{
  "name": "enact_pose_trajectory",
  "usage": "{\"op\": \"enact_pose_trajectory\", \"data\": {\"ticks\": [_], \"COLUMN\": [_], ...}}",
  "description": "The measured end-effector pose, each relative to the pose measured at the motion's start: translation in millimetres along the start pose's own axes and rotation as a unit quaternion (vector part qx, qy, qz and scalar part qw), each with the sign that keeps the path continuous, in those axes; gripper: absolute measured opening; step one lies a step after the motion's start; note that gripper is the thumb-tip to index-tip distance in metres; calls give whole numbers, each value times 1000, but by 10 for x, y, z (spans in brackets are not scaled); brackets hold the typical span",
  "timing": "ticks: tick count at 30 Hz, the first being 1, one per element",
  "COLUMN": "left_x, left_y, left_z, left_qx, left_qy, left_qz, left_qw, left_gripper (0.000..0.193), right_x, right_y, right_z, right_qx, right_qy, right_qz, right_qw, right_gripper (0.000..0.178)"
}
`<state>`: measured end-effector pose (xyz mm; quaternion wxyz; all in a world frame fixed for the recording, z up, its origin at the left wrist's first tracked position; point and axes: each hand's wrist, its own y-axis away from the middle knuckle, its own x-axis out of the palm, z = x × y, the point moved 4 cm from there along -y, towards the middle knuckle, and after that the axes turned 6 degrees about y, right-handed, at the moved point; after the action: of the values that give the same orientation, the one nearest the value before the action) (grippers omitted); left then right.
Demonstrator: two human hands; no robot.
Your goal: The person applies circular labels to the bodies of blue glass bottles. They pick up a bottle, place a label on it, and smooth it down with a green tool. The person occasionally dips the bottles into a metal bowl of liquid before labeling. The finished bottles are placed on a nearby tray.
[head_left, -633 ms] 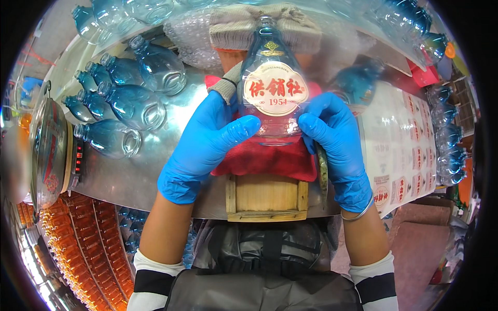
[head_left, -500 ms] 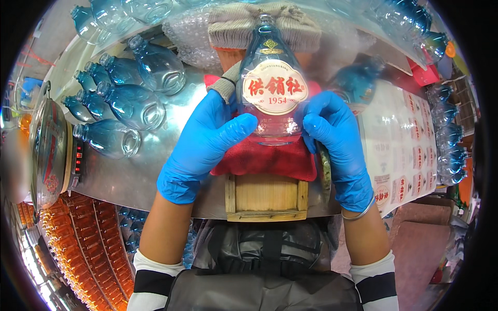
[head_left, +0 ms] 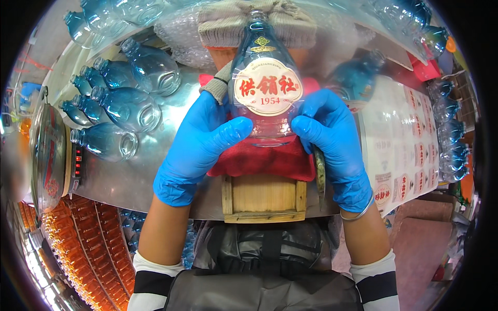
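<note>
A clear blue-tinted glass bottle [head_left: 266,129] lies tilted, neck away from me, on a folded red cloth [head_left: 244,160]. It bears a cream label [head_left: 268,88] with red characters. My left hand [head_left: 199,137], in a blue glove with a grey knitted band on a finger, grips the bottle's left side, thumb at its lower edge. My right hand [head_left: 329,137], also gloved, is curled at the lower right side, thumb and forefinger close to the glass. A narrow grey-green flat tool [head_left: 320,173] sticks out below its fingers; its held end is hidden. Under the cloth sits a wooden box [head_left: 263,199].
Several blue bottles [head_left: 127,109] lie at the left on the metal table [head_left: 129,179]. Label sheets [head_left: 394,140] spread at right, with another bottle [head_left: 358,78] by them. Grey knitted gloves [head_left: 223,26] lie beyond the bottle's neck. A round-faced device [head_left: 46,155] stands far left.
The bottle and both hands have shifted slightly left. My right thumb and forefinger have come closer to the bottle's lower right side, and more of the grey-green tool shows.
</note>
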<state>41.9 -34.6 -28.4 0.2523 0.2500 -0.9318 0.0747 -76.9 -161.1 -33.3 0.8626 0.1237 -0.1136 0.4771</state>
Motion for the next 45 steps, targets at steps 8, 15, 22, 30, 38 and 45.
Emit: {"op": "enact_pose_trajectory", "data": {"ticks": [8, 15, 22, 30, 38, 45], "left_x": [63, 144, 157, 173, 74, 114], "left_y": [17, -5, 17, 3, 21, -21], "left_z": [-44, -73, -53, -69, -30, -136], "left_qx": [-3, 12, 13, -9, 32, -1], "left_qy": [-25, -64, -75, -52, -111, -128], "left_qz": [-7, -6, -25, -33, -60, -30], "left_qw": [1000, 998, 997, 998, 992, 991], "left_gripper": [84, 87, 89, 93, 56, 57], "right_x": [-198, 174, 193, -80, 459, 504], "right_y": [230, 575, 541, 444, 722, 718], "right_z": [-71, 214, 111, -49, 350, 407], "right_qx": [112, -49, -71, 11, -439, -494], "right_qy": [-191, -12, 134, 48, 626, 656], "right_qz": [-229, -270, -275, -363, -101, -67], "right_qw": [948, 962, 949, 931, 637, 567], "right_gripper": [25, 23, 17, 15, 36, 33]}}
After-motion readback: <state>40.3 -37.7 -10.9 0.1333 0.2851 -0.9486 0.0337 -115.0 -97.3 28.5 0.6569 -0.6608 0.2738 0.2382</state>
